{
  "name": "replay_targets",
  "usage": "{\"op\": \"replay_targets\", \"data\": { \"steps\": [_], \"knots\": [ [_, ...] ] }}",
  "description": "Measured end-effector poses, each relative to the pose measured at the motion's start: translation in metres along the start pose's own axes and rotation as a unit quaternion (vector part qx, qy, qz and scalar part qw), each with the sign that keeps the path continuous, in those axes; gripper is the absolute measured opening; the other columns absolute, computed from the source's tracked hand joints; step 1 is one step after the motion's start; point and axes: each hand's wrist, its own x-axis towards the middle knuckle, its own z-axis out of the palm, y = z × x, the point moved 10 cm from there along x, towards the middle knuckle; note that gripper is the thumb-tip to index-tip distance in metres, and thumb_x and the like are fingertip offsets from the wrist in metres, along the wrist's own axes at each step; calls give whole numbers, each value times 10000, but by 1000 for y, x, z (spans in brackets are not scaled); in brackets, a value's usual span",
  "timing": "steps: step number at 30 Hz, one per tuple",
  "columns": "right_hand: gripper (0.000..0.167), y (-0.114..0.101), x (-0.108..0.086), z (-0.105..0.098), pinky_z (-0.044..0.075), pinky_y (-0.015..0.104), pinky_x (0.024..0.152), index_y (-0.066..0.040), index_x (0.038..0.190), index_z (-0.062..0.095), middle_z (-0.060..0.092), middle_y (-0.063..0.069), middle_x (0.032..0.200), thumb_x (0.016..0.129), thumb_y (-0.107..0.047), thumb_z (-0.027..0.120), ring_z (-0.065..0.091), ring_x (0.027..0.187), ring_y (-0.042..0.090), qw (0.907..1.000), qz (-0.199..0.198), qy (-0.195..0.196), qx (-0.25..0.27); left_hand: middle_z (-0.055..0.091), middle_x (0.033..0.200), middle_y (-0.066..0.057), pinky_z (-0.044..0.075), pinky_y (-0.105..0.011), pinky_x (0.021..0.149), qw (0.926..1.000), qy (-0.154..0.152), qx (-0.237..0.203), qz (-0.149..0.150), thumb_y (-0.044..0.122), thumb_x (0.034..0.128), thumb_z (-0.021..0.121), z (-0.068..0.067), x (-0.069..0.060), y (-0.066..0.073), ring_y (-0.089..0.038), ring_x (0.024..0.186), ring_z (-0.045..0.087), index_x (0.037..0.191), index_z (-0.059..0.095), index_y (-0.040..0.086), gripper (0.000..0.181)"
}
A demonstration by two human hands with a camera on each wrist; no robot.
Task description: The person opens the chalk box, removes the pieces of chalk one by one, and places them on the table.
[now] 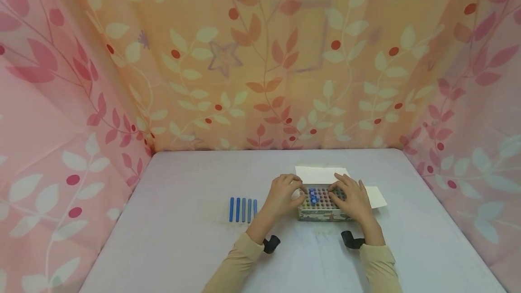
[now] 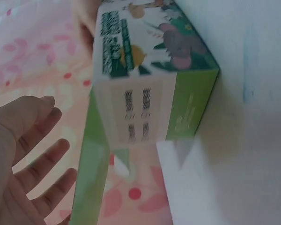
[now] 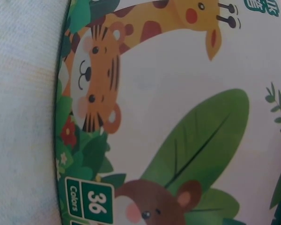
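An open box (image 1: 327, 215) with a grid of holes holds several blue pieces (image 1: 313, 196) standing together toward its left. My left hand (image 1: 285, 196) hovers at the box's left end, and the left wrist view shows that hand (image 2: 25, 154) with bent, separated fingers beside the printed box (image 2: 136, 110). Over the box's right part is my right hand (image 1: 352, 198), its thumb and index finger close together with nothing visible between them. Only the box's animal-printed side (image 3: 145, 70) fills the right wrist view; the right fingers are out of it.
Several blue sticks (image 1: 238, 210) lie side by side left of my left forearm. White flaps extend behind the box (image 1: 321, 174) and to its right (image 1: 376, 196). Black objects (image 1: 272, 244) sit by both wrists. Patterned curtains (image 1: 264, 58) surround the white table (image 1: 183, 257).
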Motion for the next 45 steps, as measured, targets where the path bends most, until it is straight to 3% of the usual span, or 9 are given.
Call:
{"op": "replay_targets", "data": {
  "steps": [5, 11, 17, 24, 30, 40, 45],
  "knots": [
    [104, 0, -1, 1, 102, 688, 1023, -234, 852, 615, 459, 136, 1378, 809, -247, 709, 332, 1307, 395, 10000, -19, -14, 25, 576, 1105, 52, 408, -427, 953, 9994, -145, 317, 15, 388, 843, 660, 17, 9, 14, -184, 1104, 491, 896, 686, 263, 139],
    [108, 0, 1, 0, 108, 696, 1016, -236, 850, 612, 461, 136, 1376, 808, -252, 710, 336, 1304, 398, 10000, -76, 29, 3, 553, 1140, 55, 364, -435, 995, 9981, -478, 282, -284, 420, 835, 659, 34, 13, 16, -179, 1133, 451, 921, 681, 261, 182],
    [109, 1, 1, 0, 110, 694, 1017, -235, 847, 611, 465, 138, 1372, 804, -255, 710, 340, 1299, 404, 10000, -75, 25, -60, 561, 1119, 61, 389, -436, 971, 9956, -498, 705, -364, 445, 812, 664, 42, 15, 20, -179, 1121, 462, 886, 683, 270, 191],
    [104, 0, 1, 0, 101, 693, 1018, -228, 849, 616, 463, 144, 1372, 804, -246, 707, 334, 1301, 407, 10000, -28, 0, 0, 567, 1072, 71, 398, -417, 947, 9952, -158, 862, -432, 390, 788, 676, 44, 18, 23, -169, 1093, 477, 796, 660, 252, 139],
    [104, 1, 1, 1, 102, 695, 1017, -230, 852, 612, 460, 139, 1377, 808, -256, 704, 328, 1305, 406, 10000, -2, -26, -24, 565, 1072, 78, 386, -404, 959, 9955, -93, 779, -531, 380, 785, 677, 43, 19, 23, -157, 1087, 480, 792, 657, 247, 134],
    [114, 1, 3, -1, 124, 701, 1007, -216, 851, 620, 469, 138, 1368, 798, -262, 709, 346, 1294, 409, 9999, -20, 14, -127, 579, 1072, 76, 401, -424, 958, 9974, 5, 204, -689, 385, 802, 670, 32, 20, 22, -155, 1074, 509, 849, 676, 238, 153],
    [113, 0, 1, 0, 124, 701, 1006, -218, 852, 617, 469, 139, 1368, 802, -265, 707, 345, 1294, 410, 9999, -77, 21, -104, 594, 1033, 75, 414, -418, 940, 9975, 243, -223, -623, 342, 802, 683, 22, 21, 23, -148, 1032, 534, 852, 681, 215, 136]
  ]
}}
